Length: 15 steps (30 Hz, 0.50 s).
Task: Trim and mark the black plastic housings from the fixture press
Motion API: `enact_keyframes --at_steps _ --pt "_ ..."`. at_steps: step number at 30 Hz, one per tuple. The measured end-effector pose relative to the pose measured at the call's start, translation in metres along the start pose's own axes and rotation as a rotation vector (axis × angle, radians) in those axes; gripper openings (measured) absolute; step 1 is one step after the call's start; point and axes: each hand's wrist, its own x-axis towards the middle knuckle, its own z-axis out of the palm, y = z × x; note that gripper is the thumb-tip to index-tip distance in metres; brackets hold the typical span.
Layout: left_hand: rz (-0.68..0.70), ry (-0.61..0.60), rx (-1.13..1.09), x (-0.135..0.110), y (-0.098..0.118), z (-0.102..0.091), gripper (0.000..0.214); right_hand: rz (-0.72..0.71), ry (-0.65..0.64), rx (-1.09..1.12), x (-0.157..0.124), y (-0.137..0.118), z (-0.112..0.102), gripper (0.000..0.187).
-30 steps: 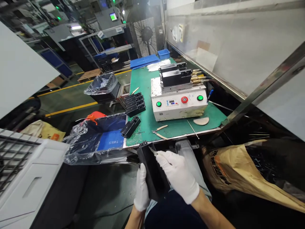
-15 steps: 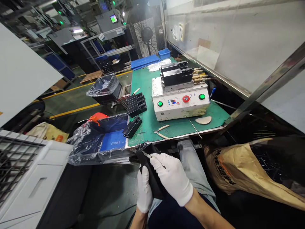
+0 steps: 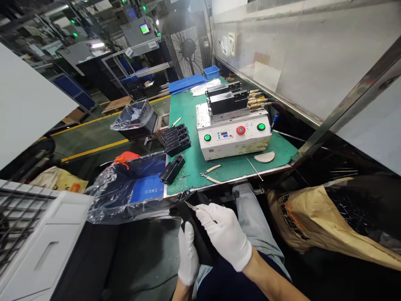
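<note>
Here we are at the front edge of the worktop (image 3: 188, 113), and both white-gloved hands are busy just below it! The left hand (image 3: 188, 255) is clenched around a black casing (image 3: 200, 244), holding it up close to the body, though much of the piece is lost in shadow. The right hand (image 3: 224, 236) is pinching a small blade (image 3: 193, 207), its tip right at the casing's top end.

Let's count up the worktop: four black casings (image 3: 173, 140) lined up side by side, and one more lying alone (image 3: 172, 169) nearer the edge. Two further black blocks (image 3: 227, 98) sit on top of a white machine (image 3: 233, 133), which shows two green buttons and one red one. Also there, one pair of tan-handled pliers (image 3: 209, 173), one thin metal rod (image 3: 253, 168) and one pale half-round piece (image 3: 265, 156). Just left of the worktop, a plastic-lined crate (image 3: 131, 188); to the right, a brown paper sack (image 3: 313, 217)!
</note>
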Motion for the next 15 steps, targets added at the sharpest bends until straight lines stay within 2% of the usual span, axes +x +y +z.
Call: enact_keyframes --at_steps 9,15 --pt "0.006 -0.02 0.008 -0.001 0.0027 0.0031 0.067 0.018 0.009 -0.059 -0.0024 -0.0012 0.0003 0.038" --pt "0.061 -0.011 0.062 0.0008 -0.0029 0.0007 0.065 0.045 -0.013 -0.063 -0.0039 -0.0004 0.0033 0.04"
